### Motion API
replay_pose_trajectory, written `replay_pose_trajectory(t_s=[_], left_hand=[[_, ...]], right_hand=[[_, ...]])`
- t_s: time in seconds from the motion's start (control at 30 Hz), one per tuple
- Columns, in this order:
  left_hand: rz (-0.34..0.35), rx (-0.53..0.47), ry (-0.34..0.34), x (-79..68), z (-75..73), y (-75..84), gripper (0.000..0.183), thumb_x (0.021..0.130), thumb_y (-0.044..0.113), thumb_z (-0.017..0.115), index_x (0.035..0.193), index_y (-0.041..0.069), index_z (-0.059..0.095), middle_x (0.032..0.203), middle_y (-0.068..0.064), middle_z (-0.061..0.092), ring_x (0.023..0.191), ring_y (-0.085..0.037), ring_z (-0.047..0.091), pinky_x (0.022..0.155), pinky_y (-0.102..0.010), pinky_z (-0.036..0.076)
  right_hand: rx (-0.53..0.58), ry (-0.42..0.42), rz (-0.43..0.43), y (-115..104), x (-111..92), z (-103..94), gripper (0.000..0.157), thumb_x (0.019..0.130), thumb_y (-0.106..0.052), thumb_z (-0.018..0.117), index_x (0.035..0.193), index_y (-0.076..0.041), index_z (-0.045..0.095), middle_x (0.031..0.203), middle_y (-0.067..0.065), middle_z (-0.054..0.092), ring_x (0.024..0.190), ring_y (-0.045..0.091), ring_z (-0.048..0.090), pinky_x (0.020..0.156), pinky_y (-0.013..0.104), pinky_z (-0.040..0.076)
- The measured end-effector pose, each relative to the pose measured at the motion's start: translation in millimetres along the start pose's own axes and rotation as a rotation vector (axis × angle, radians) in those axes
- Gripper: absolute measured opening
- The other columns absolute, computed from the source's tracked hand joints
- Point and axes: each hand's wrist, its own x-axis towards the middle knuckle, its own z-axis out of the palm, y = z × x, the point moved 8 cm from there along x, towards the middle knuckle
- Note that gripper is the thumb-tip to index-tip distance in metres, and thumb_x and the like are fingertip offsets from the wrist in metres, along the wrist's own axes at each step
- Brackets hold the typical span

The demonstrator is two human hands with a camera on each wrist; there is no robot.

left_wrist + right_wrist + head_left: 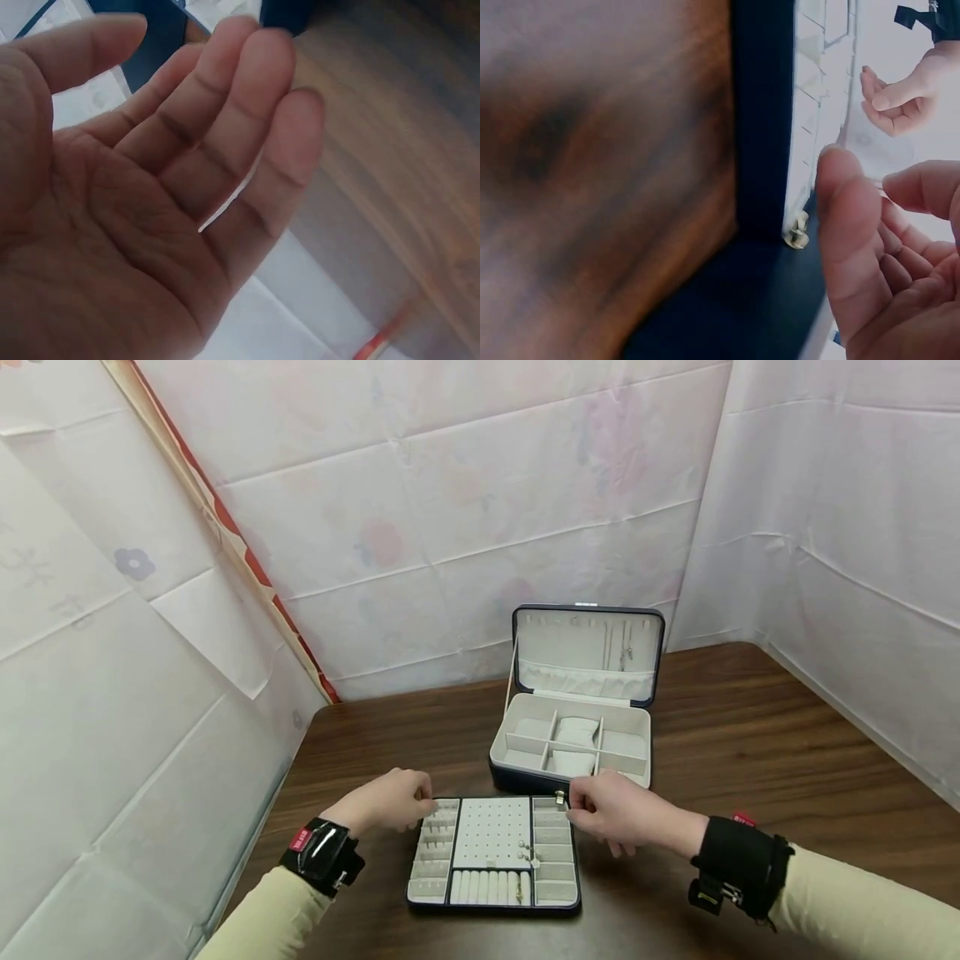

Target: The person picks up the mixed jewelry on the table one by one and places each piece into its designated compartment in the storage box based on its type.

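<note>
A flat navy-edged jewelry tray (pixel 495 909) with pale compartments lies on the table. My left hand (pixel 390 799) hovers by its upper left corner; the left wrist view shows the palm (pixel 150 195) holding nothing, its fingers loosely bent. At the upper right corner is my right hand (pixel 615 810), thumb and forefinger close but seemingly apart, with nothing visible between them. Beside these fingertips, a small gold piece (pixel 798 232) sits at the tray's corner; its exact kind is unclear. Small earrings (pixel 527 852) and a gold ring (pixel 519 893) are in the tray.
Behind the tray stands a navy jewelry box (pixel 517 779), lid (pixel 566 643) raised, with necklaces (pixel 626 647) hanging inside it and small cushions (pixel 576 732) in its compartments. The wooden table (pixel 750 752) backs onto pale sheeting (pixel 465 527).
</note>
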Motion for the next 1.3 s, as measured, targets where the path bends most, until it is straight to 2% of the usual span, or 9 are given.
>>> replay_pose_trajectory(t_s=[0.23, 0.47, 0.6, 0.73, 0.97, 1.13, 1.3], left_hand=[[-0.005, -0.074, -0.088, -7.7, 15.5, -6.6, 0.017, 0.099, 0.024, 0.065, 0.086, 0.014, 0.063, 0.065, -0.008, 0.065, 0.058, -0.023, 0.064, 0.055, -0.036, 0.052], [-0.045, -0.068, -0.079, -10.4, 22.4, -15.9, 0.015, 0.096, 0.020, 0.065, 0.085, 0.013, 0.059, 0.063, -0.007, 0.064, 0.054, -0.022, 0.062, 0.052, -0.037, 0.053], [-0.073, -0.076, -0.095, -9.4, 27.5, -23.3, 0.019, 0.095, 0.020, 0.068, 0.083, 0.011, 0.057, 0.063, -0.008, 0.065, 0.054, -0.022, 0.063, 0.051, -0.037, 0.054], [-0.073, -0.089, -0.125, -7.6, 33.3, -27.3, 0.020, 0.093, 0.020, 0.069, 0.080, 0.009, 0.057, 0.062, -0.007, 0.066, 0.053, -0.022, 0.064, 0.051, -0.038, 0.056], [-0.071, -0.078, -0.146, -5.5, 36.7, -27.5, 0.020, 0.092, 0.018, 0.064, 0.074, 0.008, 0.062, 0.057, -0.005, 0.067, 0.049, -0.020, 0.065, 0.049, -0.038, 0.056], [-0.071, -0.086, -0.163, -4.1, 39.4, -27.6, 0.020, 0.091, 0.016, 0.060, 0.073, 0.007, 0.063, 0.055, -0.005, 0.067, 0.048, -0.021, 0.065, 0.050, -0.038, 0.057], [-0.065, -0.112, -0.169, -3.8, 40.4, -27.5, 0.019, 0.090, 0.015, 0.060, 0.074, 0.007, 0.063, 0.056, -0.006, 0.068, 0.049, -0.023, 0.067, 0.050, -0.038, 0.057]], right_hand=[[-0.020, -0.036, 0.029, 11, -5, 15.2, 0.022, 0.099, -0.013, 0.060, 0.077, -0.015, 0.059, 0.051, 0.005, 0.059, 0.033, 0.013, 0.055, 0.033, 0.032, 0.047], [-0.001, -0.058, 0.054, 21, -5, 28.9, 0.025, 0.098, -0.015, 0.063, 0.073, -0.013, 0.061, 0.048, -0.001, 0.058, 0.032, 0.011, 0.054, 0.032, 0.032, 0.047], [0.047, -0.086, 0.092, 28, -4, 37.3, 0.029, 0.100, -0.017, 0.061, 0.072, -0.010, 0.062, 0.049, 0.002, 0.060, 0.033, 0.013, 0.055, 0.033, 0.035, 0.048], [0.133, -0.115, 0.131, 33, -4, 43.1, 0.031, 0.100, -0.018, 0.058, 0.071, -0.007, 0.063, 0.050, 0.006, 0.062, 0.034, 0.016, 0.057, 0.035, 0.038, 0.050], [0.300, -0.136, 0.253, 42, -4, 49.5, 0.035, 0.102, -0.022, 0.056, 0.075, -0.001, 0.064, 0.053, 0.012, 0.063, 0.036, 0.018, 0.058, 0.035, 0.039, 0.050], [0.348, -0.126, 0.301, 45, -4, 51.8, 0.036, 0.100, -0.021, 0.055, 0.074, 0.002, 0.064, 0.052, 0.012, 0.062, 0.035, 0.014, 0.056, 0.034, 0.037, 0.049], [0.350, -0.103, 0.325, 45, -3, 51.7, 0.033, 0.096, -0.017, 0.054, 0.070, 0.002, 0.063, 0.049, 0.009, 0.061, 0.034, 0.014, 0.055, 0.033, 0.034, 0.048]])
